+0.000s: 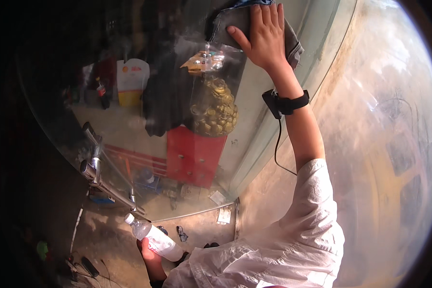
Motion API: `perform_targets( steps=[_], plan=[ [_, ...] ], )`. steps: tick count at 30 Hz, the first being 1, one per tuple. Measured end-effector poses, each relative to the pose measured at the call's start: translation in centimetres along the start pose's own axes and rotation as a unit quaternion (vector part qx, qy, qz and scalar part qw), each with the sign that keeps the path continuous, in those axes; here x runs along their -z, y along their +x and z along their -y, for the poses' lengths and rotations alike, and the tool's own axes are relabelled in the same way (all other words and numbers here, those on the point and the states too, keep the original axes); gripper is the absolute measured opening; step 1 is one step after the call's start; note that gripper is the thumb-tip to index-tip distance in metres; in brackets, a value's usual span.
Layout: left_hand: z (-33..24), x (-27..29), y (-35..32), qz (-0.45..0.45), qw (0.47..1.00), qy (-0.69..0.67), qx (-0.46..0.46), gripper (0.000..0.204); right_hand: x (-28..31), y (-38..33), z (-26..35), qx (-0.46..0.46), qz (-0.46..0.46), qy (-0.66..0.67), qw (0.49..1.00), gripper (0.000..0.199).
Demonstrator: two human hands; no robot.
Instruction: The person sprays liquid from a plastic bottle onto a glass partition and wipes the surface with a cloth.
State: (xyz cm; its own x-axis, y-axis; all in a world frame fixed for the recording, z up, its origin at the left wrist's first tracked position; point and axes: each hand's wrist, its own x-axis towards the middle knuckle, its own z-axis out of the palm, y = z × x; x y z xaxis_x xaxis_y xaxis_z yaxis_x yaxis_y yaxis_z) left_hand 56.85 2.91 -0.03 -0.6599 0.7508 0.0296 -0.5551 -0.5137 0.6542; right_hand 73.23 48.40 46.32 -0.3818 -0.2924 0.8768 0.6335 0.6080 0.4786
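Note:
High on the glass pane point(177, 158), my right hand point(268, 41) lies flat with its fingers stretched out and the thumb apart. Its palm presses a grey and dark blue cloth point(230, 30) against the glass near the pale frame point(261, 139). Low at the left, my left hand point(151, 257) is closed around a clear plastic bottle point(161, 242) with a white cap and a pale label. The bottle tilts up to the left. My left fingers are partly hidden behind it.
A metal door handle point(97, 168) juts out left of the bottle. Through or in the glass show a red cabinet point(194, 158) and a gold ornament point(216, 108). Cables and a dark object point(90, 266) lie on the floor at lower left. A wired black band point(293, 103) circles my right wrist.

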Motion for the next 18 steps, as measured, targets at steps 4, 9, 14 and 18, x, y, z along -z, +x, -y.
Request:
perform_targets(
  steps=[4, 9, 14, 18],
  plan=[
    [0.1, 1.0, -0.2, -0.004, 1.000, 0.014, 0.023, 0.050, -0.1, 11.1, -6.8, -0.070, -0.073, -0.034, 0.994, 0.078],
    [0.5, 2.0, 0.5, -0.018, 1.000, 0.004, 0.014, 0.051, -0.8, 7.6, 1.5, -0.135, -0.060, -0.009, 0.989, 0.075],
    [0.3, 3.0, 1.6, 0.004, 1.000, 0.017, 0.021, 0.052, -0.7, -5.9, 10.5, -0.123, 0.074, 0.071, 0.987, 0.092],
    [-0.8, 2.7, 0.9, 0.030, 0.999, 0.037, 0.001, 0.053, -0.8, -4.3, 8.3, -0.138, 0.061, 0.031, 0.988, 0.085]
  ],
)
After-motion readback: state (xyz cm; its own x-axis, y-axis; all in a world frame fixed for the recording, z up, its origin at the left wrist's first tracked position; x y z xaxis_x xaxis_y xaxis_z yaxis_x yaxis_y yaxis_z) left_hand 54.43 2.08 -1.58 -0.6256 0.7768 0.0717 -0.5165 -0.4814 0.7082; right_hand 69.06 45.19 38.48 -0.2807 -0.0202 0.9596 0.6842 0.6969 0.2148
